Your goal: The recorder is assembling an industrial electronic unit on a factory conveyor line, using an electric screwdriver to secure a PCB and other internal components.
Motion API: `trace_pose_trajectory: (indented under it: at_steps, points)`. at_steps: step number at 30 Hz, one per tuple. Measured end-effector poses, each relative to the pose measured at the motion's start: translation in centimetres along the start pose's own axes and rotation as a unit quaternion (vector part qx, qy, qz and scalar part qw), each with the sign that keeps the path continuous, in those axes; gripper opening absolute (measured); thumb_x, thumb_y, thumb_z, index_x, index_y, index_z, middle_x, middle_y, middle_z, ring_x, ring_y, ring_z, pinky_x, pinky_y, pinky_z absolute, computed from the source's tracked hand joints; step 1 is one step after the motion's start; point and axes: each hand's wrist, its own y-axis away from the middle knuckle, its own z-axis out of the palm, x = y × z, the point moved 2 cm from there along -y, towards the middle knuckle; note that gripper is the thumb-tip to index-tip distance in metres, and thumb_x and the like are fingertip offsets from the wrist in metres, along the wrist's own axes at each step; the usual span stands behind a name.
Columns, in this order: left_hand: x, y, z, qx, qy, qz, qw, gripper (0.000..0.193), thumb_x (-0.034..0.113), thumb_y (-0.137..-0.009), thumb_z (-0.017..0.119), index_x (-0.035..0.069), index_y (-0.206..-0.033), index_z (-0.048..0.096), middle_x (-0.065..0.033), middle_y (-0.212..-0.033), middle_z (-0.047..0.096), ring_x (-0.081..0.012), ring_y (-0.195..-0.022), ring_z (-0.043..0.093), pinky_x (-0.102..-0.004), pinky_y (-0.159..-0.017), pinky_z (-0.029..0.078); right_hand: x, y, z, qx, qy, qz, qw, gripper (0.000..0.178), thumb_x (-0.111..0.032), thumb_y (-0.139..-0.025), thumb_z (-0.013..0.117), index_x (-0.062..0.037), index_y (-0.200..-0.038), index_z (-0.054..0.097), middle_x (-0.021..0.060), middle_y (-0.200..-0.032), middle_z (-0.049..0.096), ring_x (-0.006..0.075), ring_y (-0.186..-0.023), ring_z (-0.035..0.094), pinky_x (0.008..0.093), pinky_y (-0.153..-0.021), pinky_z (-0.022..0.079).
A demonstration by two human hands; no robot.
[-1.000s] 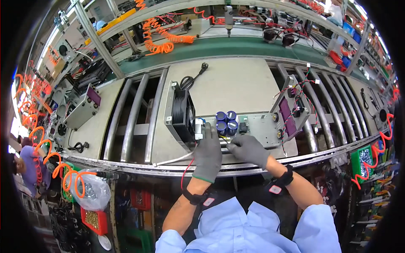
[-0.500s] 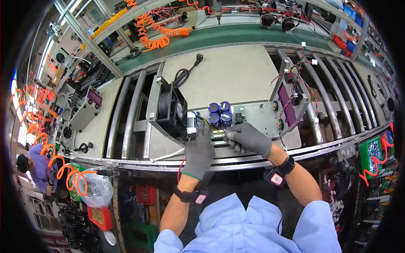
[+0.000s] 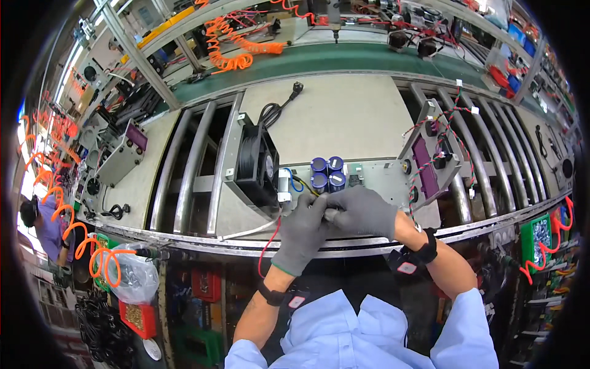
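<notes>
Gloved left hand [image 3: 303, 226] and gloved right hand [image 3: 364, 212] meet, digits curled, at the near edge of the metal chassis [image 3: 388, 179]. A yellow wire [image 3: 306, 186] runs to the fingertips; whether either hand is clamped on it cannot be told. Bearings from the hands: four blue capacitors [image 3: 336, 164], 12 o'clock, just beyond; black fan [image 3: 268, 166], 10 o'clock; purple panel [image 3: 423, 163], 2 o'clock; black power cord [image 3: 287, 101], 11 o'clock, farther; hanging driver [image 3: 334, 17], 12 o'clock, well apart.
</notes>
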Motion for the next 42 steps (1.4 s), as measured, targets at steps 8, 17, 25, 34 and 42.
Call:
trace_pose_trajectory:
  at_steps: [8,17,25,34,42]
  points:
    - [-1.9,2.0,1.0,0.122,0.099,-0.005,0.988,0.024,0.006,-0.093,0.061,0.004,-0.116,0.068,-0.0166,-0.094,0.067,-0.0342,-0.084,0.065,-0.0418,-0.075,0.052,1.3,2.7,2.6,0.154,0.209,0.022,0.965,0.025,-0.029,-0.089,0.069,-0.0058,-0.095,0.063,0.0119,-0.082,0.065,0.0336,-0.074,0.068,0.0438,-0.065,0.053]
    - [-2.6,3.6,1.4,0.153,0.13,-0.055,0.978,0.026,0.009,-0.095,0.061,0.004,-0.12,0.067,-0.017,-0.103,0.068,-0.0342,-0.093,0.066,-0.0427,-0.08,0.053,-1.8,-0.1,-0.8,0.106,0.191,0.0,0.976,0.014,-0.019,-0.089,0.062,-0.0055,-0.092,0.065,0.0167,-0.081,0.066,0.0371,-0.079,0.067,0.0489,-0.069,0.052]
    - [-2.1,2.7,-0.5,0.108,0.194,-0.065,0.973,0.026,0.011,-0.092,0.064,0.006,-0.118,0.066,-0.0128,-0.094,0.071,-0.0273,-0.073,0.069,-0.0379,-0.063,0.055,-0.8,0.6,4.9,-0.087,-0.064,-0.017,0.994,0.019,-0.024,-0.092,0.059,-0.0074,-0.096,0.067,0.0184,-0.09,0.07,0.0375,-0.086,0.069,0.0501,-0.077,0.053]
    - [0.5,5.0,1.8,-0.023,-0.124,-0.042,0.991,0.036,0.008,-0.083,0.06,0.006,-0.119,0.061,-0.012,-0.104,0.069,-0.0252,-0.065,0.069,-0.0375,-0.047,0.053,-2.0,-3.2,1.9,0.041,0.19,-0.148,0.97,0.02,-0.017,-0.083,0.068,-0.0145,-0.101,0.074,0.0133,-0.092,0.066,0.0337,-0.084,0.068,0.0458,-0.07,0.054]
    - [0.9,6.3,3.0,-0.135,-0.168,-0.052,0.975,0.009,0.013,-0.08,0.064,0.012,-0.087,0.07,-0.0085,-0.081,0.067,-0.0253,-0.064,0.068,-0.0392,-0.048,0.052,-4.8,-6.3,5.4,-0.232,0.437,-0.155,0.855,0.019,-0.019,-0.078,0.072,-0.0111,-0.094,0.079,0.0112,-0.106,0.067,0.0284,-0.087,0.07,0.0443,-0.068,0.054]
